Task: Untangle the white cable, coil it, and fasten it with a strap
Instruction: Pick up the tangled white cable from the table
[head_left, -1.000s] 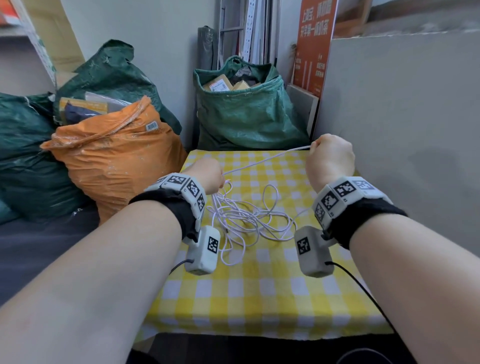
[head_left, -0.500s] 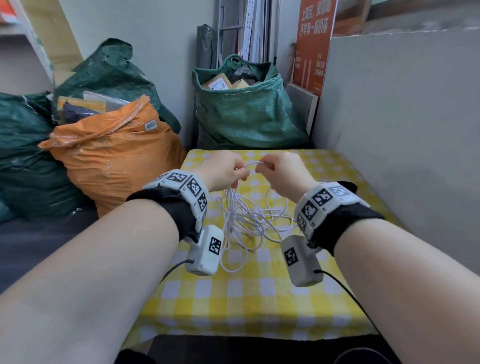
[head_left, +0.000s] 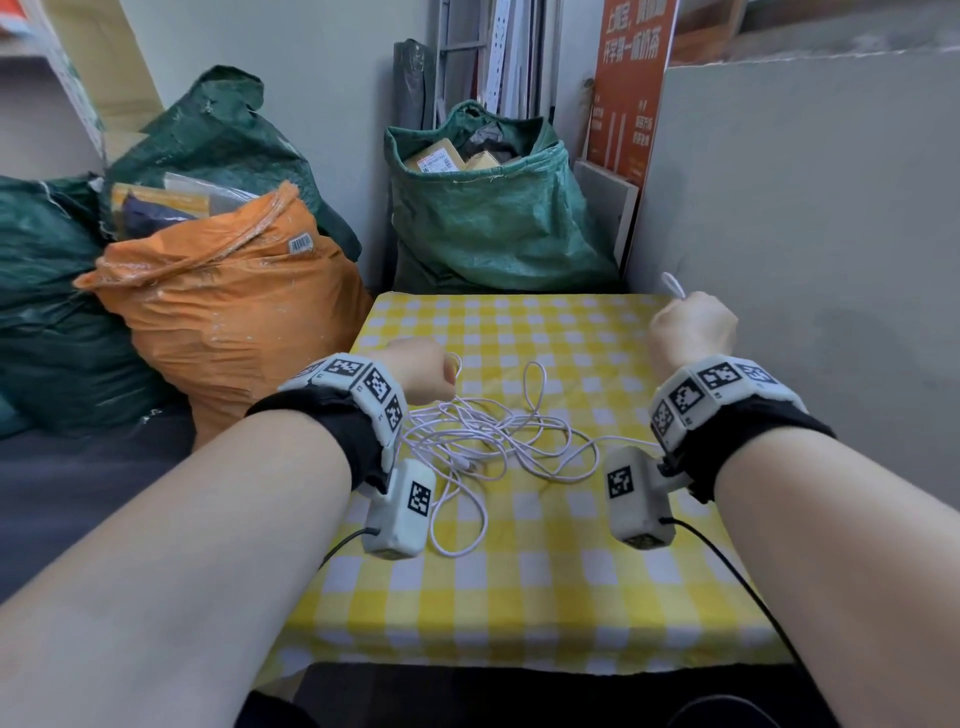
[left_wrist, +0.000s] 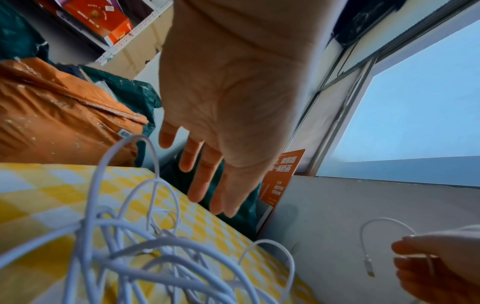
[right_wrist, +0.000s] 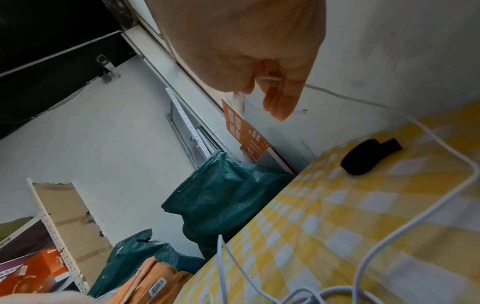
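the cable (head_left: 483, 441) lies in a loose tangle on the middle of the yellow-check table (head_left: 519, 597), between the two wrists. the heap has no clear long axis; its loops spread mostly left to right, with one long loop trailing toward the near edge and another standing up toward the far edge.

the right hand (head_left: 693, 332) is raised over the table's right side, next to the grey board (head_left: 810, 208), well apart from the heap. its fingers are curled round the cable near one end. in the left wrist view a short arc of cable rises from that hand (left_wrist: 439, 265) and bends back down, so the plug (left_wrist: 369, 267) hangs with its tip pointing down. from the hand, a strand runs down across the cloth and back to the tangle (right_wrist: 389, 236).

the left hand (head_left: 423, 369) hovers just over the left side of the heap. in the left wrist view its palm (left_wrist: 233, 107) is open, fingers (left_wrist: 205, 176) straight and a little spread, holding nothing, with cable loops (left_wrist: 135, 236) just below.

the strap (right_wrist: 369, 156), black, lies on the cloth near the far right corner, apart from the cable.

an orange sack (head_left: 223, 322) and a green sack (head_left: 493, 218) stand beside and behind the table.
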